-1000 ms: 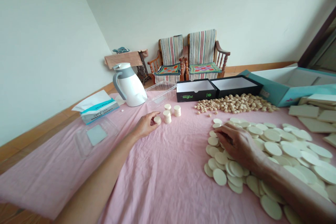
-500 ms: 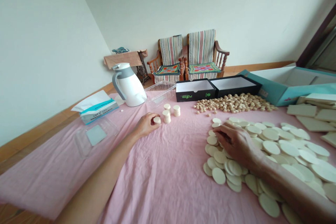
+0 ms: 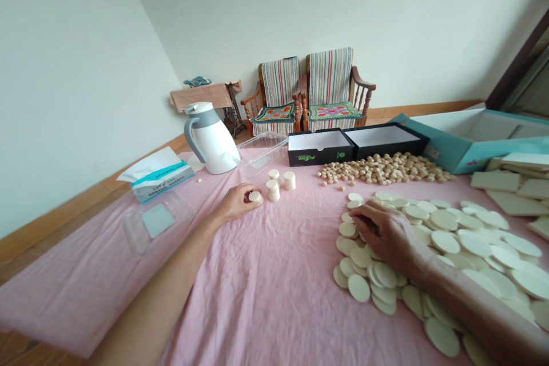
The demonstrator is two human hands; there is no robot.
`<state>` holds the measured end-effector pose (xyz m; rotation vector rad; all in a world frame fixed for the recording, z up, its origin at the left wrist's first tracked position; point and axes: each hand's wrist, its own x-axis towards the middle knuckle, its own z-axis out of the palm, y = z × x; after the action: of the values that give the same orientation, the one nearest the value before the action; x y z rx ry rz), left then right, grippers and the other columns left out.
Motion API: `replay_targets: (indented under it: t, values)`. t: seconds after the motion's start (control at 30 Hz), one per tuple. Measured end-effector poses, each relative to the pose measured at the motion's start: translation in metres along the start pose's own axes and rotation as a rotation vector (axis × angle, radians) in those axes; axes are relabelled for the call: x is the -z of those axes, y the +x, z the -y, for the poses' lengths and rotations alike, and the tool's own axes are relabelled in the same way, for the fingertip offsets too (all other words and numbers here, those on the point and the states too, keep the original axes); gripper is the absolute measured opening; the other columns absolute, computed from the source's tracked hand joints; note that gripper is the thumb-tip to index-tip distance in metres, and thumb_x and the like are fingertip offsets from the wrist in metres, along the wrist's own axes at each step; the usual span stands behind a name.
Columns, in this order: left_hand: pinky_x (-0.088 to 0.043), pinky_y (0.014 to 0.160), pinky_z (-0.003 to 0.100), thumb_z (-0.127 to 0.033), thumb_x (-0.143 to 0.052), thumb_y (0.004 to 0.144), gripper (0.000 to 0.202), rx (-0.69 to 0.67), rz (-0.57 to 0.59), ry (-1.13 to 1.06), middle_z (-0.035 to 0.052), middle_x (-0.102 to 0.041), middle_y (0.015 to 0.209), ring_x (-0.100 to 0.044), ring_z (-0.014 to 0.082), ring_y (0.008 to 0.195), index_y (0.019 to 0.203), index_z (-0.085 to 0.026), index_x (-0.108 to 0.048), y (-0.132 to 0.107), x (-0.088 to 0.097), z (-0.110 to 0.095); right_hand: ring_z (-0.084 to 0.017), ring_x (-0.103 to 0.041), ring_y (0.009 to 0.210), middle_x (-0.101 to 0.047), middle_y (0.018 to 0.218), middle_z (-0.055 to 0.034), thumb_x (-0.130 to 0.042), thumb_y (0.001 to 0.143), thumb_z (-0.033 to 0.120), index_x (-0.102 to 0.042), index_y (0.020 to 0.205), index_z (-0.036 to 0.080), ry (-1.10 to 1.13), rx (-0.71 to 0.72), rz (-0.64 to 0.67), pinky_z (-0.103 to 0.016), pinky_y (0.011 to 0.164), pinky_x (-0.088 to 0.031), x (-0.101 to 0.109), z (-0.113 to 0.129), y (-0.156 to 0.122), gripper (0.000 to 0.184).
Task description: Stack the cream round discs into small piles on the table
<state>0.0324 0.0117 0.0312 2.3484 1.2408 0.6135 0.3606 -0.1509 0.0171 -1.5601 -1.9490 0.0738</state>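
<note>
My left hand (image 3: 235, 204) curls its thumb and fingers around a low stack of pale round wooden discs (image 3: 255, 197). Just right of it stand three taller disc stacks, the nearest stack (image 3: 272, 190) almost beside my fingertips. On the right, my right hand (image 3: 383, 230) is closed, fingers bent down at the left edge of a spread pile of flat discs (image 3: 444, 218). Its fingertips touch down among the smaller discs; whatever lies between them is hidden.
Small round wooden pieces (image 3: 386, 168) lie heaped before two black boxes (image 3: 319, 157). A turquoise box (image 3: 484, 148) and square boards (image 3: 495, 181) are at far right. Left are a white jug (image 3: 218, 146), a tissue pack (image 3: 162, 177) and clear plastic trays (image 3: 158, 220). Pink cloth (image 3: 257, 286) covers the table.
My left hand has shifted very slightly left, and the disc on top of its low stack sits a little differently. My right hand stays at the pile.
</note>
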Motion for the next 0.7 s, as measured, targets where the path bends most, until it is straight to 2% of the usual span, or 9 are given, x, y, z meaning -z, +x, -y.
replay_targets:
  t: [0.27,0.47,0.6,0.7]
  values:
    - [-0.045,0.064,0.024,-0.027,-0.062,0.067,0.027,-0.010,0.010,0.021,0.0037,-0.066,0.087,-0.060,0.0157,0.073,0.091,-0.015,-0.068,0.001,-0.002,0.001,-0.016,-0.058,0.073,-0.061,0.083,-0.0043,-0.045,0.087,0.026,-0.062,0.090,0.020,-0.007,0.004,-0.001,-0.029,0.065,-0.043,-0.001,-0.001,0.000,0.019]
    - [-0.048,0.074,0.028,-0.030,-0.069,0.063,0.048,-0.023,-0.036,0.003,0.0080,-0.064,0.101,-0.060,0.0164,0.080,0.108,-0.014,-0.063,-0.002,0.004,0.004,-0.016,-0.058,0.073,-0.062,0.082,-0.0044,-0.044,0.087,0.024,-0.062,0.090,0.019,0.000,0.018,-0.011,-0.029,0.066,-0.043,0.000,0.000,0.000,0.019]
    - [-0.049,0.067,0.026,-0.040,-0.068,0.066,0.048,0.025,0.005,-0.055,0.0060,-0.067,0.088,-0.061,0.0163,0.074,0.106,-0.014,-0.064,-0.006,0.012,0.003,-0.016,-0.058,0.072,-0.062,0.083,-0.0047,-0.045,0.086,0.024,-0.062,0.089,0.019,-0.001,0.015,-0.017,-0.028,0.065,-0.043,-0.001,-0.001,0.000,0.018]
    - [-0.048,0.063,0.024,-0.041,-0.067,0.067,0.041,0.056,0.040,-0.076,0.0046,-0.069,0.083,-0.061,0.0159,0.071,0.098,-0.014,-0.068,-0.007,0.015,0.000,-0.016,-0.058,0.072,-0.062,0.083,-0.0048,-0.045,0.087,0.024,-0.062,0.089,0.019,-0.004,0.012,-0.009,-0.028,0.065,-0.043,-0.001,-0.001,0.000,0.018]
